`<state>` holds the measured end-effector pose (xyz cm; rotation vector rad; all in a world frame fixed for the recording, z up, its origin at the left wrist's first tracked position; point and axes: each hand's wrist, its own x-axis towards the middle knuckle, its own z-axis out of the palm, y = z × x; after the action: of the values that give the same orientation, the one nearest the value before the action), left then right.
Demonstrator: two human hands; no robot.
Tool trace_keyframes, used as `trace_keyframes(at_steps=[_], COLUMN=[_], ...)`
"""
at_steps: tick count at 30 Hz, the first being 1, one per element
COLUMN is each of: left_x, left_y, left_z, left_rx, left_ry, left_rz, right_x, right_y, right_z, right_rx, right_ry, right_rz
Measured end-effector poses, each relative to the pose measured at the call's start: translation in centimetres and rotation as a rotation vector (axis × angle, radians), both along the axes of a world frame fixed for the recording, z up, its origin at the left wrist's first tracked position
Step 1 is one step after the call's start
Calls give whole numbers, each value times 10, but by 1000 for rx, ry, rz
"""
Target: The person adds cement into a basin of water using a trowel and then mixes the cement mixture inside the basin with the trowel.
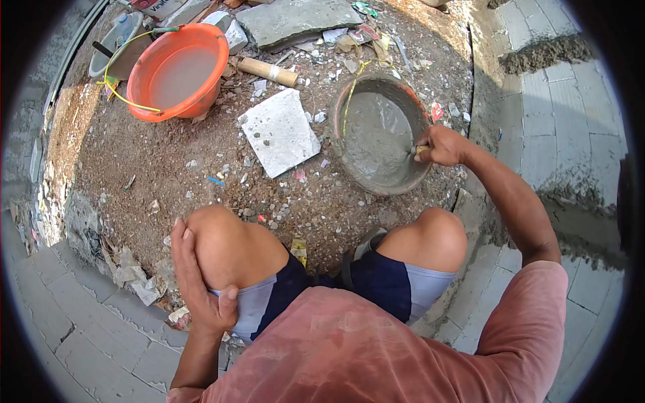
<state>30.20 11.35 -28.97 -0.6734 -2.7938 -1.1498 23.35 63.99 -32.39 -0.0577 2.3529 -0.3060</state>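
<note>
My right hand (pixel 441 146) is closed round a short wooden handle (pixel 422 151) at the right rim of a round bucket (pixel 341 144). Wet grey mortar (pixel 379 134) fills much of this bucket, and the tool's blade is mostly hidden in it. A thin yellow cord crosses the bucket's left side. My left hand (pixel 201 279) rests against the outer side of my left knee, its thumb apart from the fingers, holding nothing. Between the two buckets lies a square white slab (pixel 281 133) with small grey spots.
An orange bucket (pixel 138 84) of cloudy water stands at the upper left, with a grey bucket (pixel 101 64) behind it. A bamboo piece (pixel 267 71) and a concrete slab (pixel 295 20) lie farther back. Block walls (pixel 554 107) rise at right and left; rubble covers the ground.
</note>
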Motion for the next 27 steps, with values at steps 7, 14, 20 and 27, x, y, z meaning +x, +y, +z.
trace_keyframes(at_steps=[7,14,20,27], left_x=[3,6,2,1], left_y=[-4,-5,1,2], left_z=[-9,-8,-5,-8], left_rx=[135,157,181,194], left_ry=[-83,-96,-86,-110], left_rz=[32,62,52,33], right_x=[-5,19,55,128], right_y=[4,-56,-40,-20], right_z=[12,-32,37,35], right_rx=[201,383,453,529], right_ry=[328,164,285,715], right_rz=[-53,195,124,-20])
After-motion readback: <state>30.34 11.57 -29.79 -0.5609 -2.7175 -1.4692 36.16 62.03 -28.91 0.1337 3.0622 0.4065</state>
